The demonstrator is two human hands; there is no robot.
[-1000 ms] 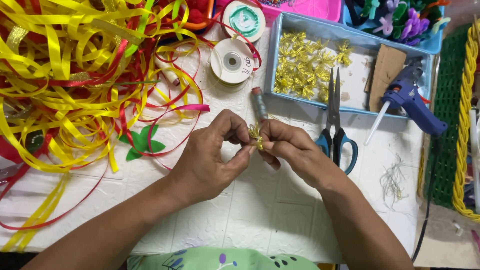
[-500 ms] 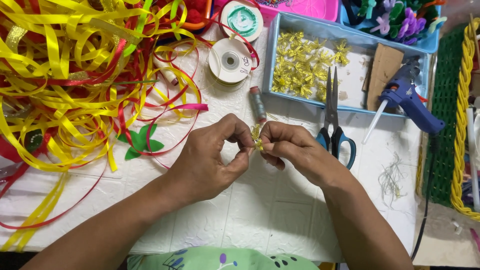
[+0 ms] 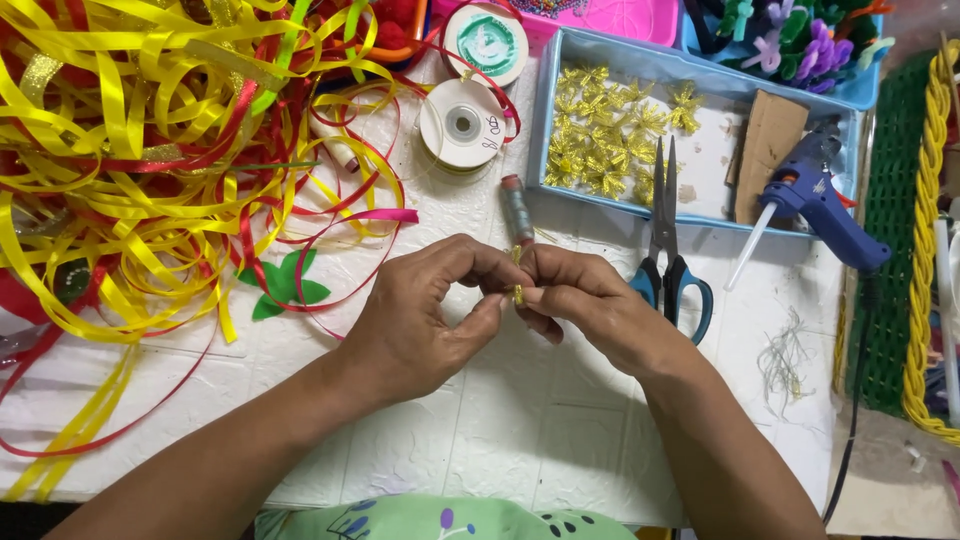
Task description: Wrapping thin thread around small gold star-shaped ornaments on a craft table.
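My left hand and my right hand meet over the middle of the white table, fingertips pressed together around a small piece of gold ribbon. Only a sliver of the gold piece shows between the fingers; the rest is hidden. Just behind the hands lies a grey spool of thread. A light blue tray beyond holds several finished gold ribbon flowers.
A big tangle of yellow and red ribbon covers the left. Two ribbon rolls sit at the top centre. Blue-handled scissors and a blue glue gun lie to the right. Green paper leaves lie left of my hands.
The gold piece has been folded tighter between my fingertips, so less of it shows. Both hands stay in nearly the same spot.
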